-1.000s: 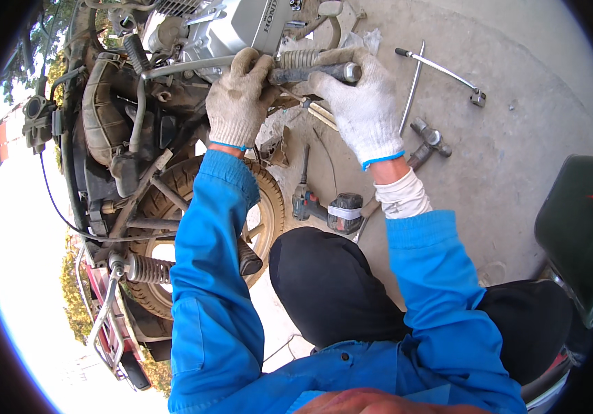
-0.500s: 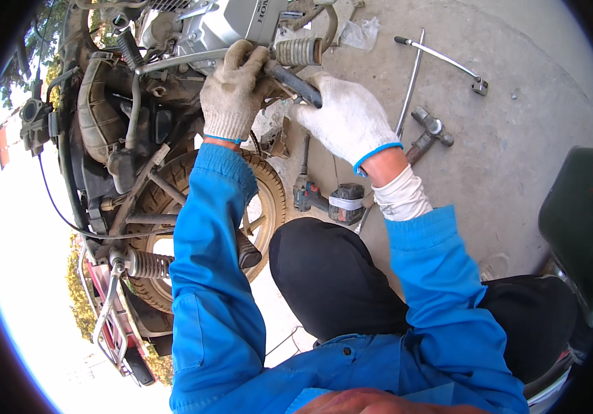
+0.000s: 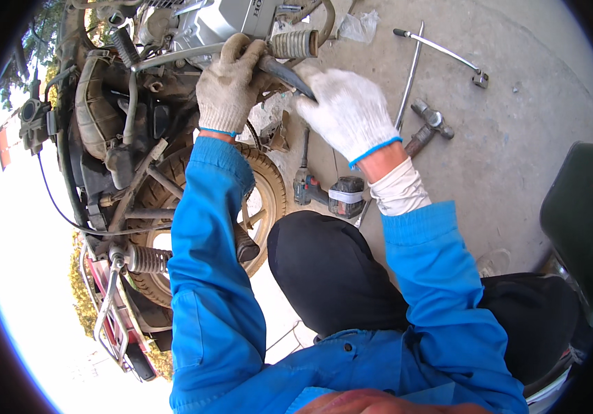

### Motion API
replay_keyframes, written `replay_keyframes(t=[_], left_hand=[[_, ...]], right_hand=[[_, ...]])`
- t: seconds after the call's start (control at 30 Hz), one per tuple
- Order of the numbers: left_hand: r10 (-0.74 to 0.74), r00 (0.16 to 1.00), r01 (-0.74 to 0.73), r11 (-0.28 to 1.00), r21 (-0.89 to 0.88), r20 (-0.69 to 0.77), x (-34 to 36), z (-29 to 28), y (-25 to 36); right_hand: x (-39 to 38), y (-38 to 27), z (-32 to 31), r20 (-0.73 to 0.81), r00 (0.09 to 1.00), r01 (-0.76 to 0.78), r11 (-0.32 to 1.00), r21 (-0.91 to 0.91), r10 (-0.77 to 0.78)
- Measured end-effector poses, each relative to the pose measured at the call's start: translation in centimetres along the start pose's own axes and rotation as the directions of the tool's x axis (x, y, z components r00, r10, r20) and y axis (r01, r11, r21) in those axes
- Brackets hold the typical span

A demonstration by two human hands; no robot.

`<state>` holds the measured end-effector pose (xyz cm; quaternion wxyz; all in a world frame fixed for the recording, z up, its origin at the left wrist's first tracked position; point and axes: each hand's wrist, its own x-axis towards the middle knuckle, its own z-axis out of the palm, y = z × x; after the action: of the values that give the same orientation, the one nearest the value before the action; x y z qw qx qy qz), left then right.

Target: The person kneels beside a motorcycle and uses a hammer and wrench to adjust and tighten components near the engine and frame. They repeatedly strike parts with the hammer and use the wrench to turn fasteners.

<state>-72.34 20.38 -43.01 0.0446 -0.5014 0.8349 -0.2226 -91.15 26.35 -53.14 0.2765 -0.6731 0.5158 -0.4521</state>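
Where the motorcycle's underside meets the concrete floor point(image 3: 517, 138), a dark curved lever point(image 3: 286, 72) is seen projecting from the frame just below the ribbed footpeg point(image 3: 295, 43). The lever is gripped from both sides. The left hand point(image 3: 227, 86), in a soiled grey work glove, is wrapped shut around the lever's inner end and the adjoining metal bar; the fingers are curled fully over, with no gap visible. The right hand point(image 3: 348, 114), in a cleaner white glove with a blue cuff, is laid over the lever's outer end; the fingertips are bent down onto it, but whether the grip is fully closed beneath cannot be told, as the palm side is hidden.

Directly above, the silver engine casing point(image 3: 220, 24) is observed. Below the left forearm, the spoked rear wheel point(image 3: 255, 207) and a coil shock absorber point(image 3: 148, 259) are noted.

On the floor beside the right wrist, a cordless impact driver point(image 3: 327, 193) is lying on its side. Further right, a hammer point(image 3: 431, 124) and a long thin rod point(image 3: 410, 76) are lying near each other, with an angled wrench point(image 3: 441, 52) beyond them.
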Motion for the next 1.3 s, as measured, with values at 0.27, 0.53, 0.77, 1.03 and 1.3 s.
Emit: replay_keyframes(t=[0.27,0.53,0.77,1.03,1.3], left_hand=[[-0.003,1.000,0.004,1.000,0.021,-0.016,-0.1,0.4,-0.5],[0.065,0.997,-0.066,0.998,-0.011,-0.032,-0.1,-0.4,-0.4],[0.055,0.995,-0.072,0.975,0.209,0.086,-1.6,-5.2,3.2],[0.100,0.960,0.046,0.865,0.499,-0.263,-1.1,-12.2,3.0],[0.305,0.936,-0.205,0.878,0.433,-0.174,-1.4,-13.1,0.0]], right_hand=[[2.3,0.2,0.0,0.223,0.965,-0.150,0.988,0.031,0.139],[0.3,0.2,1.9,0.318,0.905,-0.387,0.859,0.335,0.284],[-3.1,0.7,-4.3,0.470,0.847,-0.467,0.771,0.434,0.248],[-4.4,1.6,-9.0,0.437,0.839,-0.491,0.798,0.350,0.325],[-5.3,2.3,-10.5,0.308,0.906,-0.407,0.800,0.440,0.291]])
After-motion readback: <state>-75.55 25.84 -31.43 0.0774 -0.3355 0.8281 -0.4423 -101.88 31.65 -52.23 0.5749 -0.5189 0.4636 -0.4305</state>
